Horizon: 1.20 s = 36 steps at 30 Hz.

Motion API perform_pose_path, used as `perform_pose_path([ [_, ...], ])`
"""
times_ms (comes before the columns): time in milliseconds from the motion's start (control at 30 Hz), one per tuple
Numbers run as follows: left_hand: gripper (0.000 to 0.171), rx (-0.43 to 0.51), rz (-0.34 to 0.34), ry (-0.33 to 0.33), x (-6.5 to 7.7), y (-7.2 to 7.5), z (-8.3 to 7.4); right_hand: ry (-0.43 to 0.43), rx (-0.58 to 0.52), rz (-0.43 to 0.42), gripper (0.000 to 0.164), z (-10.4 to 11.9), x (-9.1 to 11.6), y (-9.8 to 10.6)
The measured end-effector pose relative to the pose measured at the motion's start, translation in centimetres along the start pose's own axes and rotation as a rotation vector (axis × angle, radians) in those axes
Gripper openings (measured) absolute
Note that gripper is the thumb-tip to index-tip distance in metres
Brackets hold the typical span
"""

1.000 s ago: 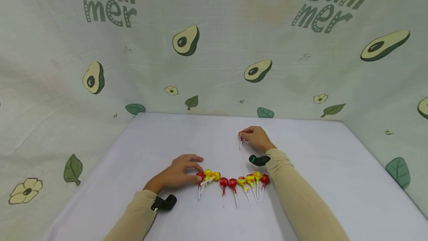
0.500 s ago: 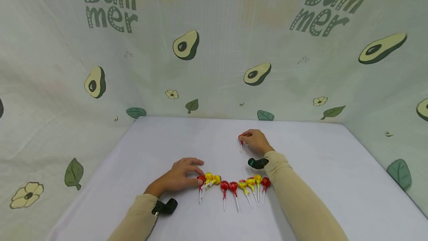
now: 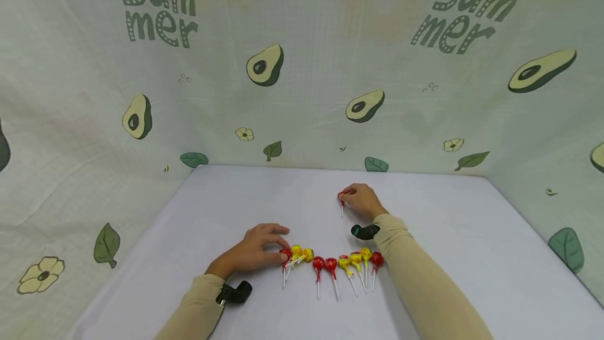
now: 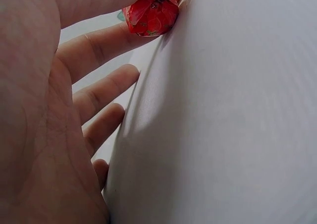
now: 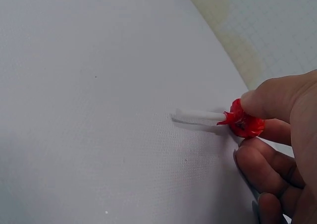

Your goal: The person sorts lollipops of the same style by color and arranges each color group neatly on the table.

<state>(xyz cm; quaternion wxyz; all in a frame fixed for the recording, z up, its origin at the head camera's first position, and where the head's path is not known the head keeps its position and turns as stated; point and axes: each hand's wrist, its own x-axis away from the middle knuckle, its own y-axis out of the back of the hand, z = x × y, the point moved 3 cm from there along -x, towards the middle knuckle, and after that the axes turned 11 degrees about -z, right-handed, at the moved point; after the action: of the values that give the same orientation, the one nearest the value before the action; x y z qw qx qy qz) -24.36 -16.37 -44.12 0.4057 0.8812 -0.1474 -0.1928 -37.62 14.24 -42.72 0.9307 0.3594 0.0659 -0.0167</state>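
Note:
My right hand [image 3: 362, 201] pinches the red head of a lollipop [image 5: 246, 120] between thumb and fingers, close over the far part of the white table; its white stick points toward me. Lower and to the left, my left hand [image 3: 257, 248] pinches a red-wrapped lollipop [image 4: 152, 15] between thumb and index finger, the other fingers spread out on the table side. Right beside it lie two yellow lollipops [image 3: 296, 251] with crossing sticks. Farther right is a row of red lollipops [image 3: 318, 263] and yellow lollipops [image 3: 344, 261], sticks toward me.
The white table [image 3: 236, 193] ends at the back against a hanging cloth [image 3: 311, 67] printed with avocados and leaves. A red lollipop [image 3: 376, 259] at the row's right end lies close to my right sleeve [image 3: 415, 272].
The head view has tilted slightly, so everything sits a little lower in it. Both hands keep their holds on the red lollipops with no clear movement.

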Motion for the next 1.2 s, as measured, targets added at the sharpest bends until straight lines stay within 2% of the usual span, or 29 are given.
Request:
perform_pose_path([
  [567,0.011,-0.018,0.009,0.014,0.20,0.08,-0.06,0.010,0.002,-0.016,0.033,-0.11,0.06,-0.28],
  [1200,0.009,-0.024,-0.012,-0.008,-0.03,-0.15,0.20,-0.018,-0.003,-0.003,0.036,-0.15,0.34,-0.11],
])
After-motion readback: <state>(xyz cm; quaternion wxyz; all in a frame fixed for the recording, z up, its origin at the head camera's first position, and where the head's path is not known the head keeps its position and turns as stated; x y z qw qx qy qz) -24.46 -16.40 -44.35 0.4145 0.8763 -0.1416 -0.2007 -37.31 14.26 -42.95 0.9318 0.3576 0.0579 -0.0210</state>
